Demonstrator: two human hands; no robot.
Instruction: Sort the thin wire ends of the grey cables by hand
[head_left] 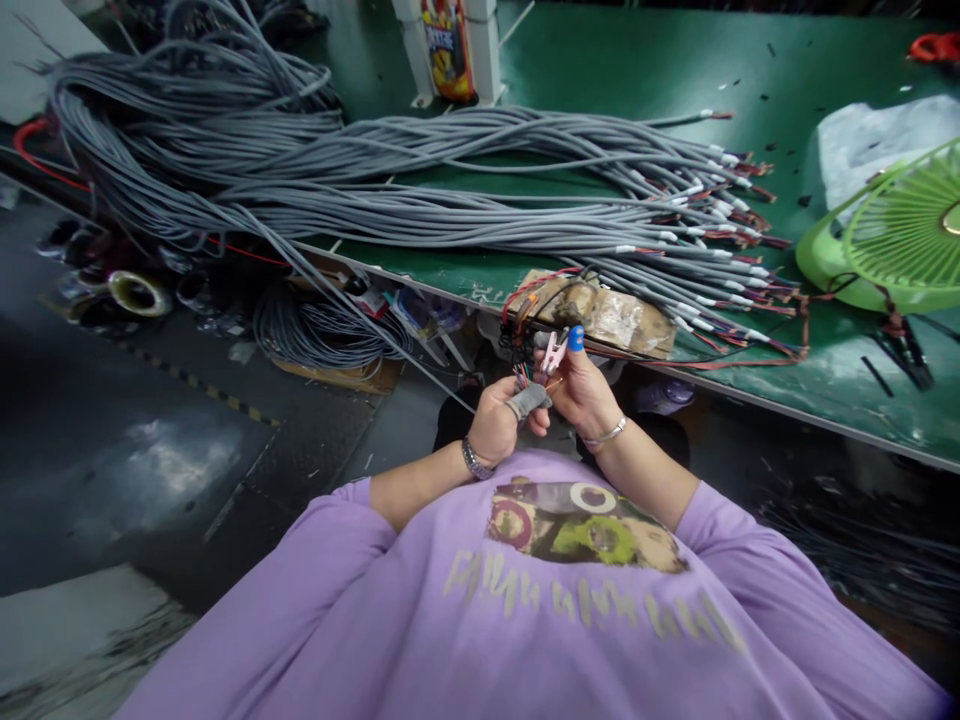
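Fingers [580, 368] near bench edge [825, 425]

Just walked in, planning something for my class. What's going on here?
Someone is handling thin coloured wires at the edge of a green table. The left hand grips them, apparently the end of a grey cable. The right hand is close beside it, at a pink clip; whether it grips that is unclear. Bundled grey cables lie across the table.

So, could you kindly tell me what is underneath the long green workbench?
Under the green workbench's near edge: a grey cable coil on brown cardboard, and a purplish container. The top covers whatever lies deeper; the left hand and right hand block part.
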